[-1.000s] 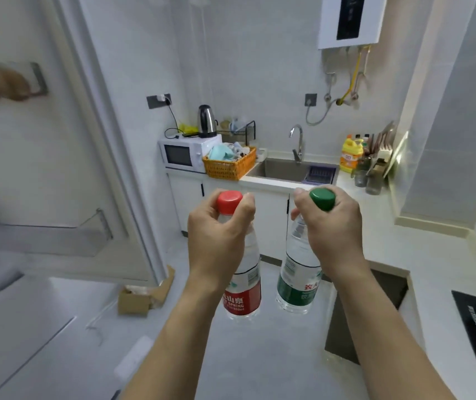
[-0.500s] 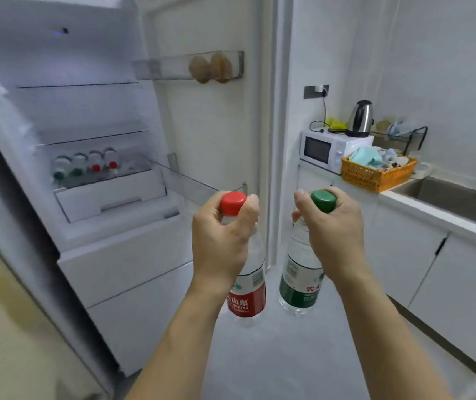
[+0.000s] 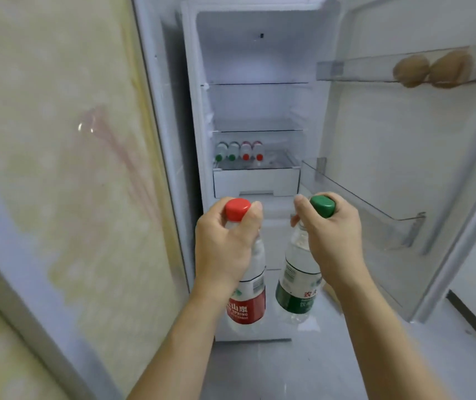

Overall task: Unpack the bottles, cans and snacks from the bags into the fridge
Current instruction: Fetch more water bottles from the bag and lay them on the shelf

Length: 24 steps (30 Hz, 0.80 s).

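Left hand (image 3: 225, 249) grips the red-cap bottle (image 3: 246, 295) round its neck, fingers curled under the cap, bottle hanging upright with its red label low. Right hand (image 3: 329, 241) grips the green-cap bottle (image 3: 297, 287) the same way at the neck, its bottom tilted a bit toward the left. The two bottles hang side by side, near each other but apart, both held in the air in front of the open fridge (image 3: 257, 67), below its drawer (image 3: 255, 183). Inside, four bottles (image 3: 239, 151) lie in a row on the lowest shelf just above the drawer, caps facing out: two green on the left, two red on the right. The two shelves higher up look bare. Fridge door (image 3: 404, 140) is swung open to the right; its upper door bin (image 3: 346, 69) holds two brown roundish items (image 3: 432, 69), blurred, cannot tell what. A lower door bin (image 3: 360, 203) sits just right of the right hand, contents not clear. A pale yellowish wall (image 3: 58, 140) fills the left side. Grey floor (image 3: 288, 370) shows below the forearms.
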### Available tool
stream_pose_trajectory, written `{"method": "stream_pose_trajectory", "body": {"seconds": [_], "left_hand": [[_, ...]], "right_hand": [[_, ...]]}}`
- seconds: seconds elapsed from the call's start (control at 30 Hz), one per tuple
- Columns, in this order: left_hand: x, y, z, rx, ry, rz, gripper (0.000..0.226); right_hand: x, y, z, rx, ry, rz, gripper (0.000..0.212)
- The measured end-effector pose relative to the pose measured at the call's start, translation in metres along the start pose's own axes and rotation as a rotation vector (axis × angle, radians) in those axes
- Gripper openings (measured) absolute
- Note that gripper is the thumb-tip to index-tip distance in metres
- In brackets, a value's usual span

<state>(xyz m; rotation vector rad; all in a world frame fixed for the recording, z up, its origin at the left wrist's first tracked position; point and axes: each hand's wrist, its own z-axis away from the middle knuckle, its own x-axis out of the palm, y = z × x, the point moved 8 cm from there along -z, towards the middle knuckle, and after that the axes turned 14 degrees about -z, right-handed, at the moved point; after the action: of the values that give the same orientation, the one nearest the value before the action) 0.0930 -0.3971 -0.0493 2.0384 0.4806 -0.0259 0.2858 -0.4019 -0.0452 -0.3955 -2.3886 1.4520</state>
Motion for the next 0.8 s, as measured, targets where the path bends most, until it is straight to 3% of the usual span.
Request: {"method": "stream_pose_trajectory", "body": {"seconds": [0.33, 0.63, 0.8], "left_hand": [[-0.019, -0.048, -0.074, 0.004, 0.031, -0.008, 0.030], [0.051, -0.093, -0.147, -0.028, 0.025, 0.042, 0.032], [0.092, -0.102, -0.195, -0.019, 0.038, 0.055, 0.020]], "right_hand": [[0.067, 0.030, -0.051, -0.020, -0.004, -0.051, 0.021], [0.070, 0.086, -0.138, -0.006, 0.035, -0.036, 0.021], [0.064, 0.112, -0.203, -0.028, 0.083, -0.072, 0.020]]}}
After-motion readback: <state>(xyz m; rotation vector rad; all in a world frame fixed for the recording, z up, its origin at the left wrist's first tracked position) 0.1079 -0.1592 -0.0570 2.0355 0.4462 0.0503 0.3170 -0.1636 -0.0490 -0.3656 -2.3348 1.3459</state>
